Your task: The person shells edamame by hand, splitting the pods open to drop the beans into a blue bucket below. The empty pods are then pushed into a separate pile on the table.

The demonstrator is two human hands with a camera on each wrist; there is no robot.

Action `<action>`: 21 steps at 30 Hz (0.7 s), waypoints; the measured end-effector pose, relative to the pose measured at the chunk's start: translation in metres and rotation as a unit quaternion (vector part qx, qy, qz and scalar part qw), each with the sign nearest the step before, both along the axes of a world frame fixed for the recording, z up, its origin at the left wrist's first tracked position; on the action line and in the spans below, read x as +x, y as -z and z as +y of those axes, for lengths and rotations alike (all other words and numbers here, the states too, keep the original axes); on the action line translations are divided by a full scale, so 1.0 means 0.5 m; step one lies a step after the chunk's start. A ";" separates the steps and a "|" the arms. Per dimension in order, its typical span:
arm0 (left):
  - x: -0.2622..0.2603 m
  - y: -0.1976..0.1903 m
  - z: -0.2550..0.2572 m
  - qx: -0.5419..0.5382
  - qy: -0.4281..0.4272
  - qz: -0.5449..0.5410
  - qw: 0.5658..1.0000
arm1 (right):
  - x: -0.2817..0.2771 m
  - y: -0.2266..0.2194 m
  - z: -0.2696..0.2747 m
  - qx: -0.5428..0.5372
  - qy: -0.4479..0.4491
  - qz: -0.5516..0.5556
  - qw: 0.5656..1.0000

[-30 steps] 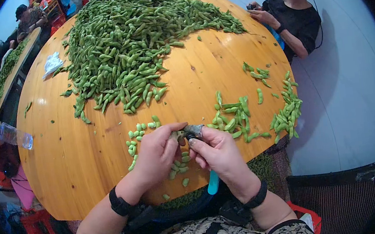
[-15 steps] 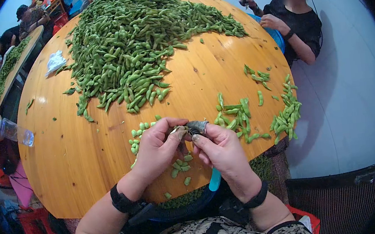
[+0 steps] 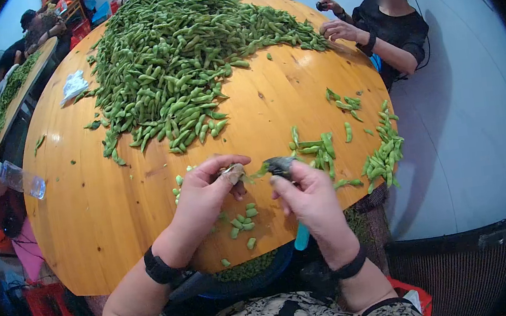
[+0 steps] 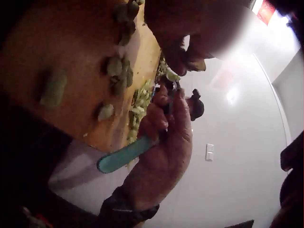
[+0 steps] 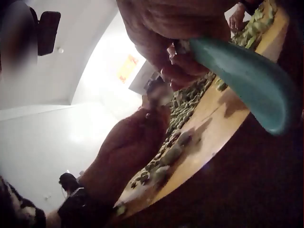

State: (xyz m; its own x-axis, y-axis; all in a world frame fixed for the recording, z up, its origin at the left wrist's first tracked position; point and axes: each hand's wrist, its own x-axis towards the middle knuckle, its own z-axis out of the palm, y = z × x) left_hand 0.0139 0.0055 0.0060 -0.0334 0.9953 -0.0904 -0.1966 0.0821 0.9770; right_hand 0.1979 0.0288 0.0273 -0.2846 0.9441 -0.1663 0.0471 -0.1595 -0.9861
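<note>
Just above the table (image 3: 113, 234), my left hand (image 3: 201, 191) pinches a small pale scrap (image 3: 234, 172) between thumb and fingers; what it is, I cannot tell. To its right, my right hand (image 3: 311, 198) grips a tool by its teal handle (image 3: 301, 237), whose rounded end sticks out below the palm. The tool's working end is hidden by the fingers. A dark grey wrapping (image 3: 280, 166) shows around the right index finger. A blurred green bit (image 3: 260, 172) is between the two hands. Shelled beans (image 3: 244, 222) lie below and behind my left hand.
A big heap of green soybean pods (image 3: 164, 75) covers the table's far side. Loose pods (image 3: 325, 150) and another pile (image 3: 385, 153) lie right. A blue basin (image 3: 283, 268) with green contents sits under the near edge. A person (image 3: 393, 26) stands at the right edge.
My hands, fingertips together before, have drawn apart, the right one shifting right with the teal-handled tool. The person across has moved their hands to the table edge by the heap.
</note>
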 end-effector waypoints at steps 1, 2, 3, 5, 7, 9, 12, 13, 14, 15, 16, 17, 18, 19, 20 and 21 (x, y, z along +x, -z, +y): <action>0.002 0.003 0.001 0.001 0.001 0.000 1.000 | -0.008 0.002 -0.001 0.009 -0.036 -0.011 0.999; 0.003 0.008 0.000 0.035 0.014 -0.001 0.999 | -0.017 0.012 -0.003 0.034 -0.044 -0.007 0.998; 0.004 0.011 -0.002 0.069 0.027 -0.001 0.997 | -0.023 0.015 -0.004 0.034 -0.044 -0.006 0.998; 0.005 0.006 -0.005 0.068 0.036 -0.001 0.997 | -0.029 0.018 -0.006 0.015 -0.049 0.022 0.998; 0.006 0.004 -0.007 0.068 0.045 -0.004 0.997 | -0.029 0.014 -0.007 0.009 -0.032 0.007 0.999; 0.008 0.004 -0.011 0.046 0.012 0.031 0.998 | -0.026 0.008 -0.006 0.001 -0.017 -0.008 1.000; 0.018 -0.010 -0.020 0.102 -0.088 0.224 0.965 | -0.018 0.011 0.003 0.074 0.029 -0.067 0.995; 0.021 -0.009 -0.022 0.103 -0.086 0.223 0.966 | -0.016 0.009 0.001 0.074 0.031 -0.068 0.994; 0.023 -0.008 -0.024 0.172 -0.069 0.290 0.939 | -0.014 0.005 -0.002 0.126 0.033 -0.129 0.983; 0.024 -0.007 -0.025 0.240 -0.053 0.355 0.902 | -0.013 0.001 -0.006 0.176 0.033 -0.189 0.966; 0.025 -0.005 -0.025 0.241 -0.053 0.354 0.902 | -0.014 -0.005 -0.013 0.176 0.033 -0.189 0.965; 0.025 -0.001 -0.024 0.246 -0.034 0.360 0.899 | -0.015 -0.012 -0.022 0.192 0.016 -0.209 0.959; 0.025 0.003 -0.025 0.251 -0.015 0.366 0.896 | -0.016 -0.017 -0.029 0.208 -0.002 -0.228 0.951; 0.023 0.005 -0.027 0.256 0.004 0.373 0.892 | -0.018 -0.018 -0.032 0.208 -0.004 -0.227 0.952; 0.019 0.004 -0.027 0.254 0.002 0.374 0.892 | -0.018 -0.020 -0.034 0.188 -0.006 -0.195 0.963; 0.014 0.001 -0.026 0.222 0.038 0.335 0.915 | -0.018 -0.021 -0.035 0.168 -0.007 -0.163 0.972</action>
